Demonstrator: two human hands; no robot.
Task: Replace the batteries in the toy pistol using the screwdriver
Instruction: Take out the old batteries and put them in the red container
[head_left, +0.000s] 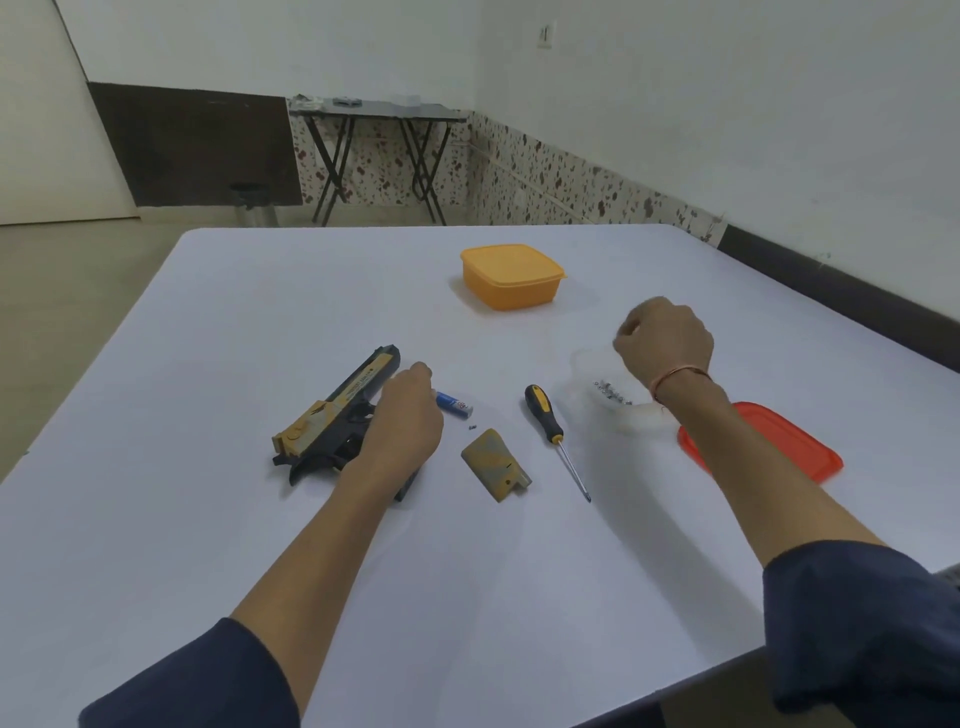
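**Pistol opened on surface, cover off, one battery loose**

Toy pistol (332, 410) is laid on its side on the white surface (467, 597), left of centre, muzzle pointed away. Left hand (402, 421) is placed palm-down over the grip area, fingers bent down; whether anything is gripped cannot be told. A blue-and-white battery (453, 404) is seen just beside that hand. A small screw (471, 427) and the detached battery cover (496, 464) lie near it. Screwdriver (551, 428) is left untouched between cover and clear container (592, 379), tip toward the camera. Right hand (662, 338) is held over the container, fingers curled in; any contents are hidden. Red lid (763, 441) lies beside the container. Orange lidded box (511, 275) is set well apart, farther back.
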